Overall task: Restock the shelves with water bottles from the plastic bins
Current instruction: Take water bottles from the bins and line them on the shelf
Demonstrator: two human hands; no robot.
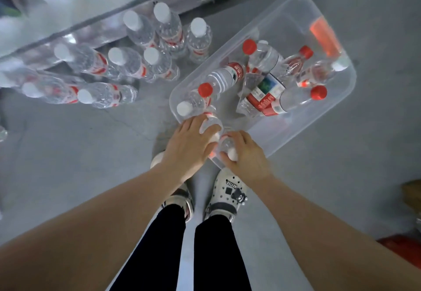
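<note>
A clear plastic bin (337, 106) lies on the grey floor in front of my feet. It holds several water bottles, some with red caps (319, 92) and some with white caps (185, 108), lying at mixed angles. At the bin's near corner my left hand (190, 145) grips a white-capped bottle (210, 123). Beside it my right hand (247, 154) grips another white-capped bottle (227, 146) near its cap. Both bottles sit at the bin's near edge. To the left, several white-capped bottles (145, 67) stand on the bottom shelf level.
The shelf's pale edge (95, 15) runs diagonally across the upper left above the stocked bottles. My white clogs (229, 190) stand just short of the bin. Brown and red objects (407, 245) sit at the right edge. Grey floor lies to the left of my legs.
</note>
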